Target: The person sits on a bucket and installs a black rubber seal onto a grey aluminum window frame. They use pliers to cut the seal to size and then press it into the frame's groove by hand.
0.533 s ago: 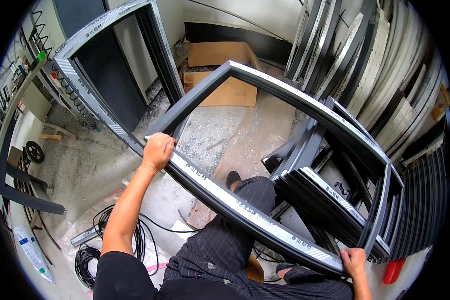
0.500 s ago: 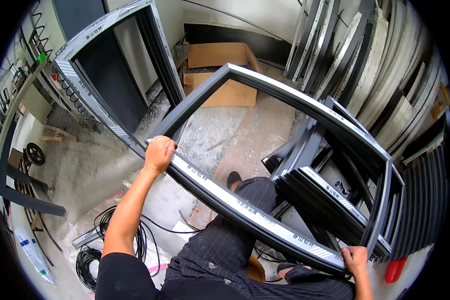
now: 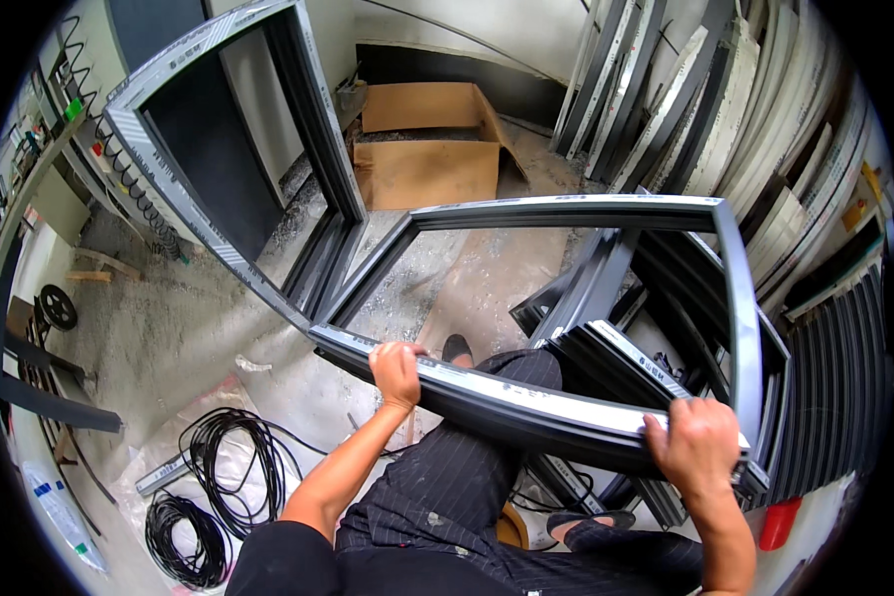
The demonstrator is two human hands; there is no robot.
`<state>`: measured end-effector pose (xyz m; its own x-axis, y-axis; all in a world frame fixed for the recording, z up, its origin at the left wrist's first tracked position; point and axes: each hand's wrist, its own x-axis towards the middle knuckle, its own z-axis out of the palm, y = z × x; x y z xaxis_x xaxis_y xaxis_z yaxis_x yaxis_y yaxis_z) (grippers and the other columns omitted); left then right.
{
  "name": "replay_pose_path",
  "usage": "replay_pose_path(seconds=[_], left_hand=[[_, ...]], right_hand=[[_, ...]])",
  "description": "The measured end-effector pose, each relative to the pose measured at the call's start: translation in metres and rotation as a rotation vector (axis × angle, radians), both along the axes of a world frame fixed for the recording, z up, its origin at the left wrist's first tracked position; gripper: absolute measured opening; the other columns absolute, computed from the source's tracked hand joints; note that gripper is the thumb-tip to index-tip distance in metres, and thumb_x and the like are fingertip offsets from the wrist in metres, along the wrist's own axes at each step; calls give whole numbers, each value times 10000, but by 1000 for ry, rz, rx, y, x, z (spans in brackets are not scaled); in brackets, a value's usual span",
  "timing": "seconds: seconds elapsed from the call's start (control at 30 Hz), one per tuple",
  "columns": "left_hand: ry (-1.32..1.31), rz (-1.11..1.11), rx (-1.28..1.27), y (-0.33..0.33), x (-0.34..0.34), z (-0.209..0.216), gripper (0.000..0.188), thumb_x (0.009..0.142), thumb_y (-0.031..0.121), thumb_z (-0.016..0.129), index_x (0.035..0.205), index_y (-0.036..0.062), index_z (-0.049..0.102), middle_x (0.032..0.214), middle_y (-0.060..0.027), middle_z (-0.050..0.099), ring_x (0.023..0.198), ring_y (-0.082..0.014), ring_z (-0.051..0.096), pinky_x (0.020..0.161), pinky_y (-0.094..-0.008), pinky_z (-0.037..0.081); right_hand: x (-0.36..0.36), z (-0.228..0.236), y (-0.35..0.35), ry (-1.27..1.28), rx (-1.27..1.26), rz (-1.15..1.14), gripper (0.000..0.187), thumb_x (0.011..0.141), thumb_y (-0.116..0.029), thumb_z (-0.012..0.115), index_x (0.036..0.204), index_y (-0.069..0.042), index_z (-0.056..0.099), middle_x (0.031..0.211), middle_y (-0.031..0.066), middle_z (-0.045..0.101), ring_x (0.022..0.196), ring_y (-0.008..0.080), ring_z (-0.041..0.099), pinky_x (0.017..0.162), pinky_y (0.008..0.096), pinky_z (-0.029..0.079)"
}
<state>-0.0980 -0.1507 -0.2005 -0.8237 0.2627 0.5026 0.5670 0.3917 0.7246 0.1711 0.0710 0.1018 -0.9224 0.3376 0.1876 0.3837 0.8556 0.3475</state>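
A dark grey window frame (image 3: 526, 399) with white protective film along its edges is held across my lap, its near rail toward me. My left hand (image 3: 397, 375) wraps over that rail near its left end. Close to the right corner, my right hand (image 3: 698, 445) grips the same rail, thumb on top. The far rail lies beyond my knees, in front of a stack of dark frames (image 3: 616, 333) on the right. Another frame (image 3: 206, 223) stands upright at the left, its lower corner meeting or overlapping the left corner of the held one; I cannot tell if they touch.
An opened cardboard box (image 3: 427, 171) lies at the back. Long wrapped profiles (image 3: 755, 129) lean on the right wall, with dark ribbed lengths (image 3: 832, 387) nearer. Coiled black cable (image 3: 233, 467) rests on plastic sheeting at lower left. A red object (image 3: 780, 523) sits at lower right.
The held frame has turned, its left end coming nearer and its right end rising. My left hand has moved right and down; my right hand has moved up.
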Motion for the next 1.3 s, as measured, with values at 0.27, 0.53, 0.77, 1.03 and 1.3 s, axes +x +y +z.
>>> replay_pose_path(seconds=[0.27,0.53,0.77,1.03,1.3], left_hand=[[-226,157,-42,-41,-50,-110,434,953,224,310,725,90,654,837,-96,644,900,-295,573,878,-402,387],[-286,142,-76,-79,-53,-140,426,961,235,305,803,57,658,935,-125,651,993,-311,570,954,-413,377],[-633,495,9,-48,-38,-172,555,968,434,397,1256,-17,544,1344,-276,494,1367,-368,327,1134,-437,215],[-1376,721,740,-28,-39,-161,848,864,599,501,1427,-17,350,1381,-210,478,1169,-347,553,994,-444,439],[-1527,541,1025,2,-101,-155,768,958,603,326,1376,-35,412,1430,-166,456,1295,-292,461,1107,-374,317]], right_hand=[[-89,-64,-31,-72,6,193,501,819,-554,612,670,-76,593,624,86,561,610,259,555,598,375,426],[-59,7,-44,367,-28,405,249,764,-133,678,973,-3,642,1066,159,614,1012,331,576,901,432,442],[3,-17,68,833,-1739,-400,538,927,-443,601,1282,-41,566,1248,100,585,1137,215,559,980,340,424],[-36,-67,57,925,-1845,-470,460,910,-372,642,1215,-34,579,1000,42,654,834,111,623,739,238,503],[-112,-58,77,871,-1731,-309,471,914,-337,648,1235,-2,567,1078,58,643,946,121,613,855,250,472]])
